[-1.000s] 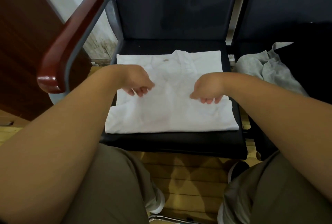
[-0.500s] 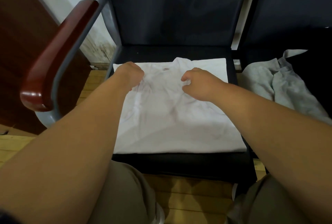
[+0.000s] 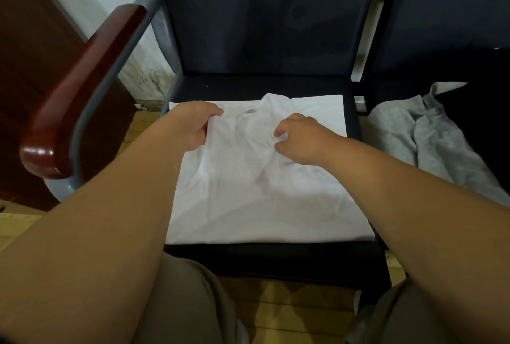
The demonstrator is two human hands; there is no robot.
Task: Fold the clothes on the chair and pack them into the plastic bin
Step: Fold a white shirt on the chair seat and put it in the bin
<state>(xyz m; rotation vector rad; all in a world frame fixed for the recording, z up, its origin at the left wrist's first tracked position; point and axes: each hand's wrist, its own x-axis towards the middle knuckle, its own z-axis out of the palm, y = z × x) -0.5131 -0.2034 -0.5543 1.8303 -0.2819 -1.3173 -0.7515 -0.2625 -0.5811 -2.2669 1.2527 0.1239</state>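
The white shirt (image 3: 262, 200) lies flat on the dark chair seat (image 3: 276, 258) — left hand (image 3: 196, 125) and right hand (image 3: 303, 136), fingers curled, each pinch its cloth beside the collar — with a grey garment (image 3: 441, 139) on the next seat.

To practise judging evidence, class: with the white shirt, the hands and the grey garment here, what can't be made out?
Bin: nowhere in the head view.
Grey garment: head view, cut off by the right edge.
Left hand fingers: head view, tucked under the shirt.
Collar label: head view, too small to read.
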